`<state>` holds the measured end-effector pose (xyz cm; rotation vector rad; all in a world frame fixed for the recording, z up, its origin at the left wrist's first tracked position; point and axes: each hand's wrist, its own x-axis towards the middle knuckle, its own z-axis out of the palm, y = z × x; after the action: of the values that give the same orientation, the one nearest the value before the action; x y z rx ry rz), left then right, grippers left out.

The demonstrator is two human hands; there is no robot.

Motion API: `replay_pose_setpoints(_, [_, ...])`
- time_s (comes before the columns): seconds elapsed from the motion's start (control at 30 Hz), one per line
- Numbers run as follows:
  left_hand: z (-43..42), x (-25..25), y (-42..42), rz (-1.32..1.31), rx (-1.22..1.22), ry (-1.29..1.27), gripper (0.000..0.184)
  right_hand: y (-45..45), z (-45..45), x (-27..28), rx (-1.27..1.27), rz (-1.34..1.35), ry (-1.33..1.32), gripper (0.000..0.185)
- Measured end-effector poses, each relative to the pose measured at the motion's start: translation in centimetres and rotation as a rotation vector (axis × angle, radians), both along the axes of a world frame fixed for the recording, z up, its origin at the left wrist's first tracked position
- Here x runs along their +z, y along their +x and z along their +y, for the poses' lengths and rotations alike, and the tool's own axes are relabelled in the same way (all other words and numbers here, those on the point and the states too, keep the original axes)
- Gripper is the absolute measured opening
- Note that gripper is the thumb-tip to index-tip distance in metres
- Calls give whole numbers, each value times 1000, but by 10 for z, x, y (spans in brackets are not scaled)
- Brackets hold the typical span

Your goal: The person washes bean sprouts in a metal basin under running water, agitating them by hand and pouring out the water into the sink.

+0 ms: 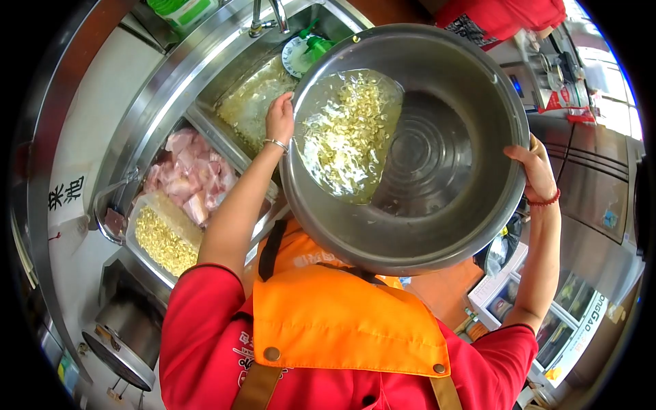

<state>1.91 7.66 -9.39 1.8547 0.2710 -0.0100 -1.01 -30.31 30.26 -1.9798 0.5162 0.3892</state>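
A large steel basin (pixel 444 236) is held up in front of me, tilted toward the left. My left hand (pixel 279 119) grips its left rim, and my right hand (pixel 534 167) is closed around its right rim. Water with many pale yellow-green pieces, which look like bean sprouts (pixel 352 126), has run to the basin's left side. Below the basin's left edge lies a sink compartment (pixel 205 102) with cloudy water and more pale pieces in it. A patterned plate (pixel 296 57) and a green object (pixel 318 48) lie at that sink's far end.
Left of me, a sink compartment holds chunks of raw pink meat (pixel 188 171) and a clear container of yellow sprout-like pieces (pixel 164 239). A faucet (pixel 270 20) stands behind the sink. A large pot (pixel 126 335) sits at lower left. Someone in red (pixel 506 17) is at the top right.
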Motion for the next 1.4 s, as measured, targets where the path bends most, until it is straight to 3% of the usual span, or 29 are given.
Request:
replay_pose_setpoints(0.2, [-7,39,-32,-380,-153,379,33,1,10,4,1,-11,11,41])
replay_pose_setpoints(0.33, [-30,52,-44,-252,-319,289,36,5,9,5,28,4,4,41])
replay_pose_setpoints(0.5, [-59,50,-49,-39,-454,325,54,10,13,8,39,17,2,41])
replay_pose_setpoints(0.77, [-82,84,-69,138,-683,305,68,13,14,10,42,33,-34,41])
replay_pose_setpoints(0.9, [-95,79,-93,-124,-621,417,62,13,16,10,44,30,-34,41])
replay_pose_setpoints(1.03, [-72,107,-78,-267,-574,483,56,13,13,11,52,39,-40,40])
replay_pose_setpoints(1.13, [-63,92,-48,-113,-368,417,55,13,12,10,57,40,-34,40])
replay_pose_setpoints(1.23, [-65,64,-19,-119,-263,390,56,14,13,10,56,34,-34,41])
replay_pose_setpoints(1.4, [-106,48,1,66,-367,340,60,13,17,11,37,32,-19,43])
